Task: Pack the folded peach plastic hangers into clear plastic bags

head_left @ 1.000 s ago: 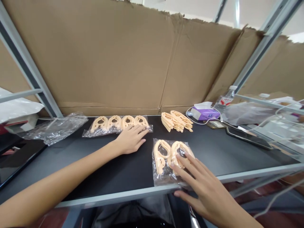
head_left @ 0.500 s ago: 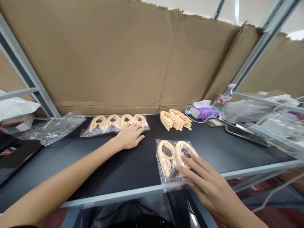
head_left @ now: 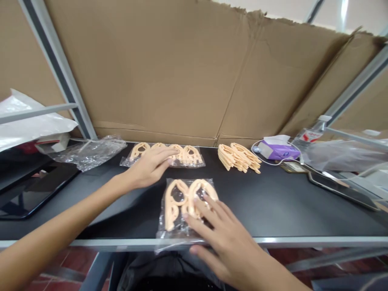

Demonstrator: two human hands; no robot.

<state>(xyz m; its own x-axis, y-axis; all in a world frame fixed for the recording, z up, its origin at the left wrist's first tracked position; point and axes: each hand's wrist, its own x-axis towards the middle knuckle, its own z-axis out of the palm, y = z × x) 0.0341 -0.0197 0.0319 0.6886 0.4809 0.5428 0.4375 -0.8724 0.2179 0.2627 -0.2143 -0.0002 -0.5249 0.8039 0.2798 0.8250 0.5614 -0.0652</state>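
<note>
Two pale peach folding plastic hangers (head_left: pixel 176 202) lie side by side in a clear plastic bag (head_left: pixel 163 238) at the table's front edge. Spread fingers of my right hand (head_left: pixel 227 238) rest flat on the right-hand hanger of that pair, covering part of it. Farther back, a row of similar bagged hangers (head_left: pixel 191 154) lies along the cardboard wall. My left hand (head_left: pixel 151 165) is over the middle of that row with fingers stretched out, hiding part of it; whether it touches the bag I cannot tell. Several unbagged hangers (head_left: pixel 239 157) lie stacked right of the row.
Crumpled clear bags (head_left: pixel 93 151) and a dark tablet-like device (head_left: pixel 39 190) are at the left. On the right stand a purple tissue pack (head_left: pixel 280 150) and a bottle (head_left: pixel 312 133), with a phone-like device (head_left: pixel 342 190) and a white cable nearby. Cardboard (head_left: pixel 166 72) closes off the back.
The bagged pair has slid left along the front edge under my right hand. My left hand has shifted left over the back row. The camera view has turned somewhat left.
</note>
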